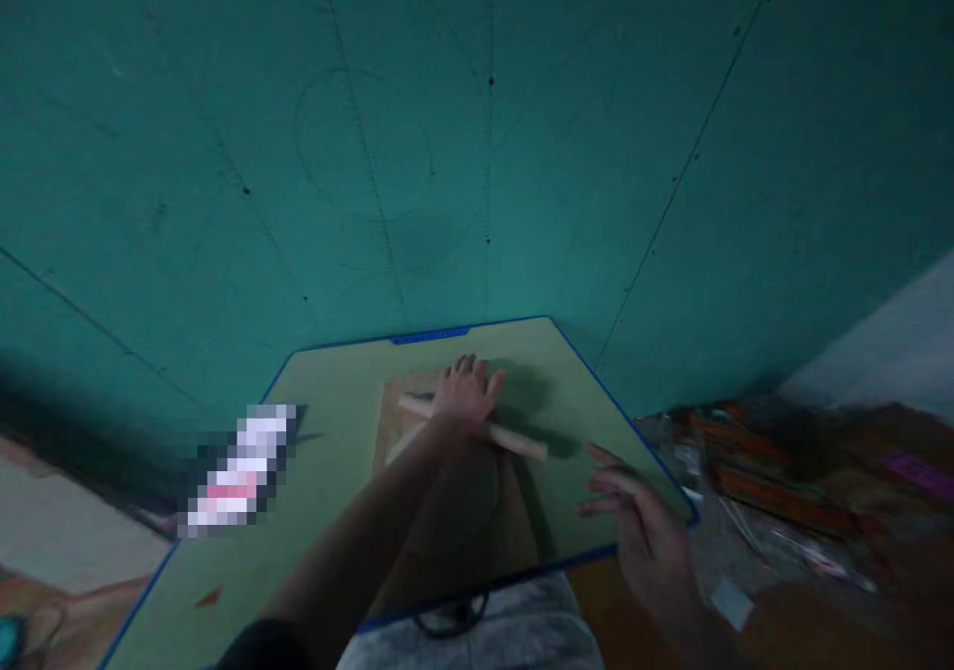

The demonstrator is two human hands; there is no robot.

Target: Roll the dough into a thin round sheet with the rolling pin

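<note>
The wooden stick (477, 425) is a pale, round, slim rod with a smooth light surface. It lies across the upper part of a brown sheet (454, 511), slanting from the upper left down to the lower right, and its right end reaches a little past the edge of the sheet. The left hand (466, 389) rests on top of the stick near its middle, palm down, with the fingers spread flat and not closed around it. The right hand (633, 511) hangs above the right edge of the desk, open, with loose fingers, and it holds nothing; it is near the right end of the stick but apart from it. The brown sheet looks like thin cardboard, and it lies flat in the middle of the green desk (335, 451), which has a blue rim. At the left on the desk there is a blurred packet (239, 469). To the right of the desk some clutter (775, 481) lies, dim and hard to read.
</note>
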